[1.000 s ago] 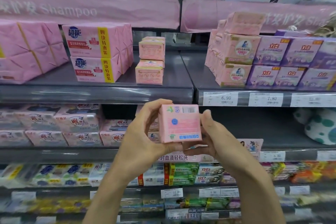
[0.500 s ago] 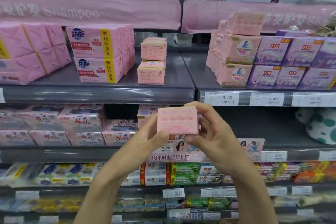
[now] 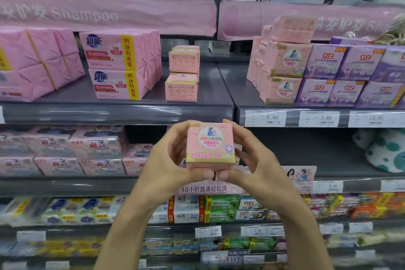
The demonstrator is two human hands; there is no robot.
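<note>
The soap box [image 3: 210, 146], square, pink, glossy paper wrap, sits below-left of the 6.90 price tag [image 3: 272, 117]. The left hand [image 3: 166, 160] and right hand [image 3: 258, 164] grip its sides with curled fingers. Versus the earlier frame, its printed front now faces the camera

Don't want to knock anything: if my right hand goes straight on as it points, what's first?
Your right hand, gripping the pink soap box, points up toward the upper shelf's front edge; likely that first, though depth is unclear.

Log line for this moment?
left hand: grips pink soap box | right hand: grips same box | box: front label faces camera
</note>
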